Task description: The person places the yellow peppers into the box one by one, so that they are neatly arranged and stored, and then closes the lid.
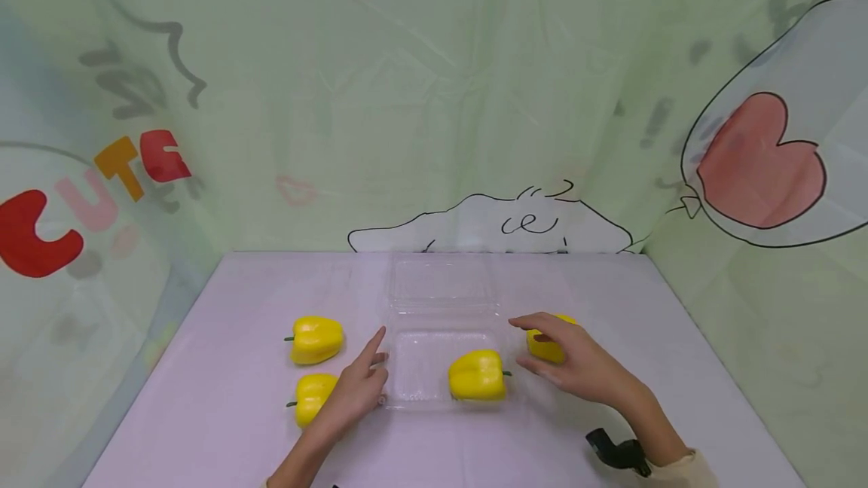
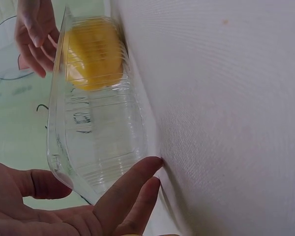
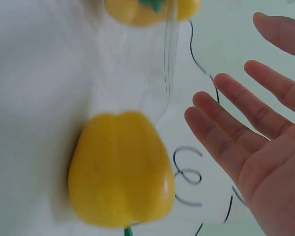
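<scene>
A clear plastic box (image 1: 420, 367) with its lid (image 1: 441, 285) folded back lies mid-table. Inside it, on the right, is one yellow bell pepper (image 1: 478, 375). At the box's left side is my left hand (image 1: 356, 390); its thumb lies by the rim and its extended fingers reach the table beside the box wall in the left wrist view. My right hand (image 1: 579, 364) hovers right of the box, fingers spread and holding nothing. Partly behind it lies another yellow bell pepper (image 3: 120, 169), which the right wrist view shows apart from the fingers.
Two more yellow bell peppers lie left of the box: a far one (image 1: 317, 340) and a near one (image 1: 313, 395), partly covered by my left hand. A black strap-like object (image 1: 617, 450) is at my right wrist. Printed curtains (image 1: 434, 111) enclose the table (image 1: 251, 307).
</scene>
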Available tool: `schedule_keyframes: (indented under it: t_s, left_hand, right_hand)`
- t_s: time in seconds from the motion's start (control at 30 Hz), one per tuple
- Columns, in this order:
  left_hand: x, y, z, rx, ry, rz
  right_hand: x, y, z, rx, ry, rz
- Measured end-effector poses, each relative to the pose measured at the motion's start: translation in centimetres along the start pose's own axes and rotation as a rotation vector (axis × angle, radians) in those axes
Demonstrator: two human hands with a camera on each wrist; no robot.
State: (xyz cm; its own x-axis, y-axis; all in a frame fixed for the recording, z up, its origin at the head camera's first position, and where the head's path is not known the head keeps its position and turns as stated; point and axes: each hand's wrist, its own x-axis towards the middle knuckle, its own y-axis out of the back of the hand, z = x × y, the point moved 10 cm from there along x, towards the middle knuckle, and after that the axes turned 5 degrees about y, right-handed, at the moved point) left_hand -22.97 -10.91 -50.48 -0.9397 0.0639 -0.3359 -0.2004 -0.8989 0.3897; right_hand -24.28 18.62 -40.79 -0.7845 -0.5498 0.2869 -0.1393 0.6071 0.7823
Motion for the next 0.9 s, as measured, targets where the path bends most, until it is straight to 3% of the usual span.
schedule_keyframes:
  t_s: [0.47,0.77,0.9]
  left_hand:
    - [-0.1,0.0,0.1,0.005,-0.003,-0.004]
    - [0.0,-0.1,0.0,0.001,0.004,-0.009]
    - [0.1,-0.1,-0.1,0.001,0.001,-0.009]
  right_hand:
    - [-2.0,4.6,5.3,-0.159,-0.108,0.139]
    - [-3.1,3.9,9.7,-0.082,-0.256,0.078]
    - [-3.5,3.1,10.7,-0.036,-0.282,0.048]
